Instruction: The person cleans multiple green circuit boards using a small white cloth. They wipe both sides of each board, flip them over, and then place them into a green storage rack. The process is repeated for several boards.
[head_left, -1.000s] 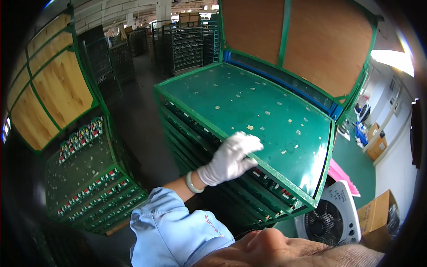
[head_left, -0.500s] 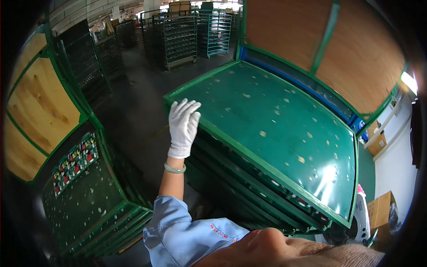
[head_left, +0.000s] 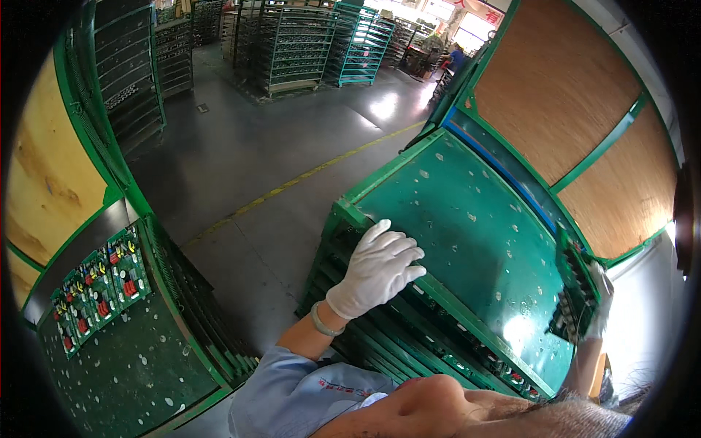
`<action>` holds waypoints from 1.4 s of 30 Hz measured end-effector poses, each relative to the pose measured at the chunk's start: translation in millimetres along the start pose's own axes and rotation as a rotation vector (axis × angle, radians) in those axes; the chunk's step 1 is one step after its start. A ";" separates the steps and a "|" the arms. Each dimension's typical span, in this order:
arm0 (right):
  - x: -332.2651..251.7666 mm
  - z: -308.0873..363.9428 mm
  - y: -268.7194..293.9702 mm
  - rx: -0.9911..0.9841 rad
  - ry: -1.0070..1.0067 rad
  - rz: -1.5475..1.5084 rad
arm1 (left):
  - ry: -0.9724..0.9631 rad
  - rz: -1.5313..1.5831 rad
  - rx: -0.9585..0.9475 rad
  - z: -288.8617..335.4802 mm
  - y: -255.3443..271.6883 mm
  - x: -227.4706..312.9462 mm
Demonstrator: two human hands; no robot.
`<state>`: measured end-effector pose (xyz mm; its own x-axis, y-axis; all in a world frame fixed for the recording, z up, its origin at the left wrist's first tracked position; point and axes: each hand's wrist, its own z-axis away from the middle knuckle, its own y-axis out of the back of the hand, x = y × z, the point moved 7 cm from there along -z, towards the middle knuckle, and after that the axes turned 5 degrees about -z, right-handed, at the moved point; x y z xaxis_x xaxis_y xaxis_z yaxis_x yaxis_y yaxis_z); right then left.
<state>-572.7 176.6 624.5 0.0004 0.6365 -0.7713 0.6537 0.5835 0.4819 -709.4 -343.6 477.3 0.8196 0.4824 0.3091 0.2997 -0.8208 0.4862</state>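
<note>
My right hand (head_left: 600, 301), white-gloved, grips a green circuit board (head_left: 577, 285) at the right end of a green-topped tray (head_left: 467, 241). The board is tilted up on edge, with dark parts showing along its side. My left hand (head_left: 376, 270), gloved too, hovers by the tray's near left edge with fingers apart and nothing in them. I cannot tell whether it touches the edge. At the left, a populated circuit board panel (head_left: 101, 288) with red, yellow and white parts lies on another speckled green tray (head_left: 146, 358).
Below the near tray are several stacked shelves (head_left: 350, 292) holding boards. A brown wooden panel in a green frame (head_left: 555, 95) rises behind it; a pale wooden panel (head_left: 44, 175) stands left. Wheeled racks (head_left: 299, 47) stand far off, past a yellow floor line (head_left: 292, 182).
My right hand has come into view at the right with a circuit board. My left hand has moved to the right and lower, its fingers more spread. The whole view has shifted.
</note>
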 end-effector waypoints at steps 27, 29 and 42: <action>-19.8 -69.6 -240.9 -0.247 0.034 -0.144 | -0.134 -0.213 -0.656 -94.2 -89.6 55.9; -15.4 -64.3 -220.6 -0.203 -0.065 -0.173 | -0.135 -0.243 -0.718 -95.2 -87.0 56.1; -24.7 4.2 -163.5 -0.734 0.265 0.522 | -0.383 -0.403 -0.513 -111.0 -78.1 14.6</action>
<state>-676.4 63.3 563.1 -0.0724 0.9488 -0.3074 -0.0213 0.3067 0.9516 -775.1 -238.5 534.6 0.8353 0.4978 -0.2334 0.4238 -0.3127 0.8501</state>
